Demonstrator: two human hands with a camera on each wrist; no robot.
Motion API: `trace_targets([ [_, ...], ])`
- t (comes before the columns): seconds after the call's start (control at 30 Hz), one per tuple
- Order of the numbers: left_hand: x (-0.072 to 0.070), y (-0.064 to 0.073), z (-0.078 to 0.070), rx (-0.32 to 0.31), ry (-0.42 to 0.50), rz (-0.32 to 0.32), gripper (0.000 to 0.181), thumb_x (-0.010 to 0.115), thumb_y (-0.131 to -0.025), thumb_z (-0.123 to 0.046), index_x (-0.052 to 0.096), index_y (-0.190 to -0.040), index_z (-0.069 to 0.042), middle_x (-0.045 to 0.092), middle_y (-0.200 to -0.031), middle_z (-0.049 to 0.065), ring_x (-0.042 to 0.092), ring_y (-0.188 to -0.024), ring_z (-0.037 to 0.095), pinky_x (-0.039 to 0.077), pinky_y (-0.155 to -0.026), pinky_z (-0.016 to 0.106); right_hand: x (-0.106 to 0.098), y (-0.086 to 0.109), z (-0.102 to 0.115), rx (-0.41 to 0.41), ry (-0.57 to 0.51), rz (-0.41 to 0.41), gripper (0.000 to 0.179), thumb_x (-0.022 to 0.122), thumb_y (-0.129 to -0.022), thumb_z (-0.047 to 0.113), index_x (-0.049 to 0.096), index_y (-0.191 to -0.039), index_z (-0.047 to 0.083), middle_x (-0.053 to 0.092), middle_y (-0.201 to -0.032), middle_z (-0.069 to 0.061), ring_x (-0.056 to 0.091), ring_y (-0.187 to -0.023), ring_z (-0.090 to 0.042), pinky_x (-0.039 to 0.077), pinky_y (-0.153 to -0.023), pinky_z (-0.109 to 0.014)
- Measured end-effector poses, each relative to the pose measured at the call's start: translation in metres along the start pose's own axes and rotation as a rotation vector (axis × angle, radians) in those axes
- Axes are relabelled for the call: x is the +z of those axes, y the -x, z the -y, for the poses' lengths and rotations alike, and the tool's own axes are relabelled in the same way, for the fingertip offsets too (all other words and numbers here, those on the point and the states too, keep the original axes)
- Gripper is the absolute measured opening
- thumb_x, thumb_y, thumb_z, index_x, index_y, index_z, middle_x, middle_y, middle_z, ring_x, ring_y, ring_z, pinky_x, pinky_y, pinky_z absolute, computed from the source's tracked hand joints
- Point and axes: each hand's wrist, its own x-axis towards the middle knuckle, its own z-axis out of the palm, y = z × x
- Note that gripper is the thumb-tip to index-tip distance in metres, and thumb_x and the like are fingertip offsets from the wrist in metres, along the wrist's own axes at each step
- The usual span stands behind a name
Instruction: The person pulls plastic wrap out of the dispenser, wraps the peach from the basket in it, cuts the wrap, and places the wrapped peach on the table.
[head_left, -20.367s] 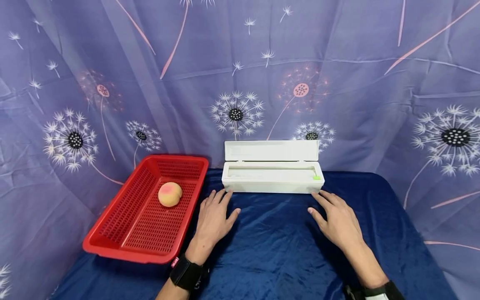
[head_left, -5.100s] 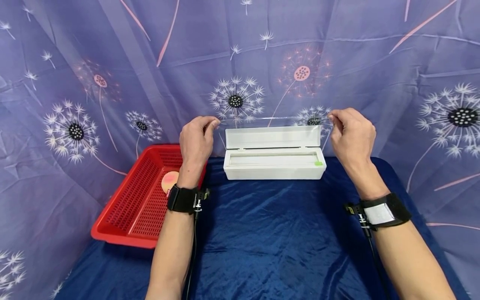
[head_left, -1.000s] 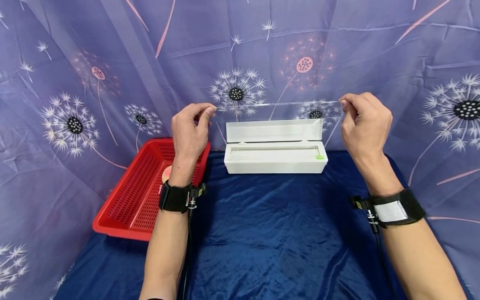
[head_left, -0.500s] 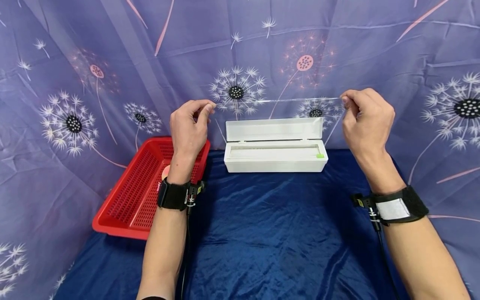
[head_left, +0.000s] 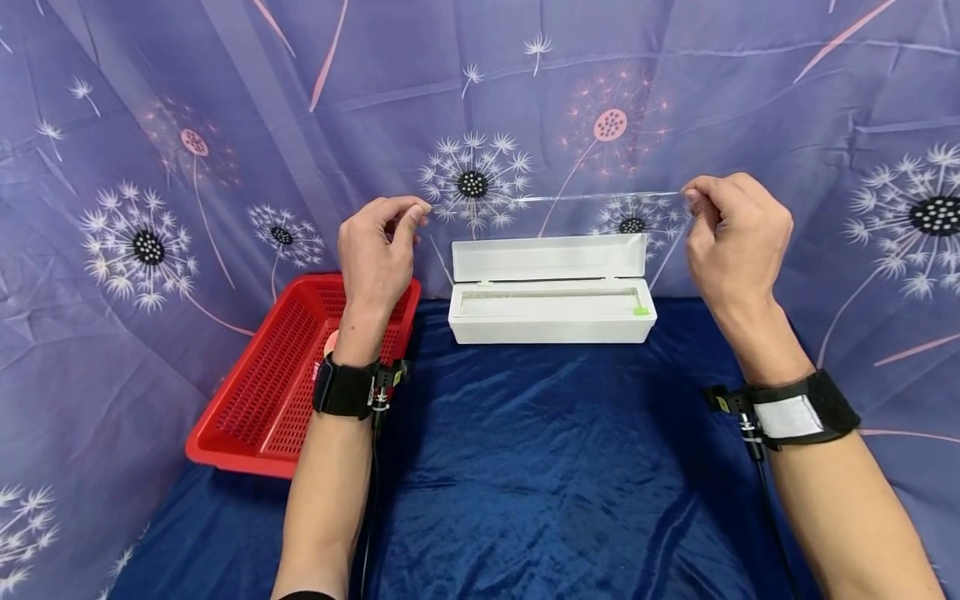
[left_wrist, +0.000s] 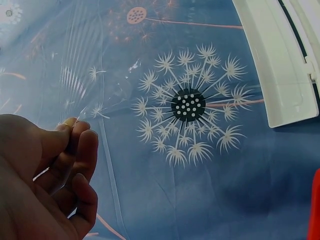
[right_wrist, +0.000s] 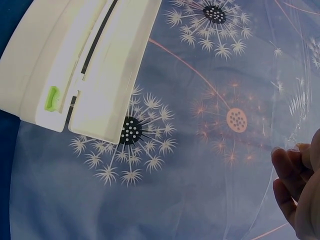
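Note:
A white cling film dispenser [head_left: 551,332] stands at the back of the table, its lid [head_left: 547,260] raised and a green cutter slider [head_left: 641,311] at its right end. Clear cling film [head_left: 600,198] stretches up from it, its top edge taut between both hands. My left hand [head_left: 377,250] pinches the film's left corner between thumb and index finger. The right corner is pinched by my right hand [head_left: 738,237]. In the left wrist view the film [left_wrist: 75,82] shows fine creases by the fingertips, and the right wrist view shows similar creases in the film [right_wrist: 300,107].
A red perforated basket [head_left: 201,446] sits on the left, partly behind the left forearm. Inside it a peach [head_left: 331,343] is mostly hidden by the wrist. Blue cloth [head_left: 555,467] covers the table, and a purple dandelion-print curtain [head_left: 390,75] hangs right behind the dispenser.
Earlier, both hands lay flat beside the dispenser; since then they have taken the film's corners and drawn it upward. Over the last second they rise only slightly.

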Motion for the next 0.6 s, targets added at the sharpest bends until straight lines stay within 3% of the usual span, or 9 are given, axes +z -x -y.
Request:
trace_targets([
  [0.6, -0.0015, -0.0019, -0.0004, -0.001, 0.016, 0.011, 0.017, 0.069, -0.105, -0.022, 0.085, -0.106, -0.015, 0.077, -0.093, 0.002, 0.067, -0.070, 0.009, 0.050, -0.066, 0.023, -0.0011, 0.0005, -0.0008, -0.018, -0.006, -0.011, 0.024, 0.060, -0.104, 0.006, 0.082, -0.099, 0.000, 0.072, -0.086, -0.021, 0.064, -0.074, -0.037, 0.034, -0.067, -0.031],
])
